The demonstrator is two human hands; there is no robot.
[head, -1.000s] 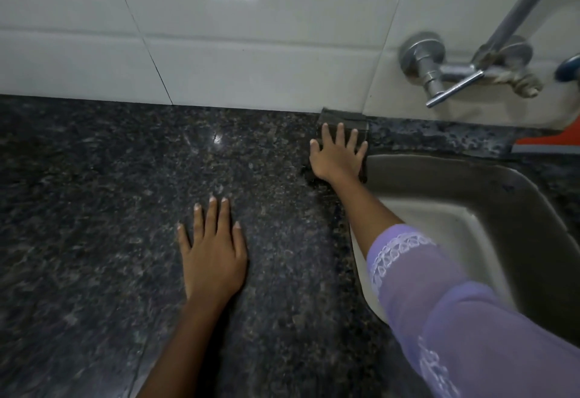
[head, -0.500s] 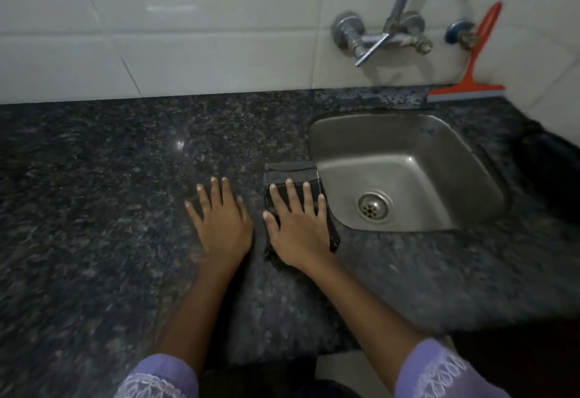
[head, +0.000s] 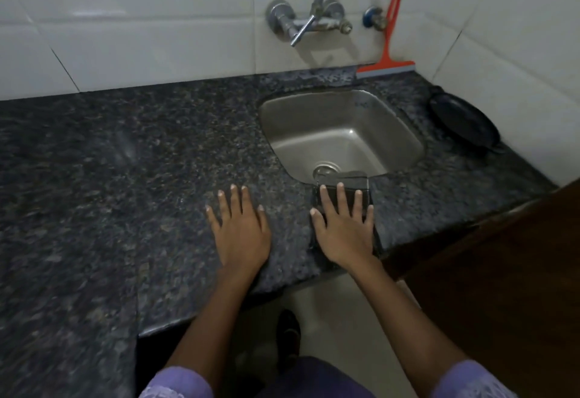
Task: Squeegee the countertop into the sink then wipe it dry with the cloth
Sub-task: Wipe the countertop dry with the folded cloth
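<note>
My right hand [head: 343,225] lies flat, fingers spread, on a dark folded cloth [head: 354,181] on the strip of dark granite countertop [head: 125,177] in front of the steel sink [head: 342,127]. The cloth's far edge overhangs the sink's near rim. My left hand [head: 240,228] rests palm down on the bare counter, left of the cloth and apart from it. An orange squeegee [head: 386,61] leans against the white tiled wall behind the sink, out of reach of both hands.
A wall tap [head: 309,19] with a long spout stands above the sink. A black pan [head: 463,121] sits on the counter at the right by the side wall. The counter's front edge runs just below my wrists, with floor beneath.
My right hand has drawn the cloth from the back wall toward me along the sink's left side, then right along the front strip. My left hand stayed flat on the counter.
</note>
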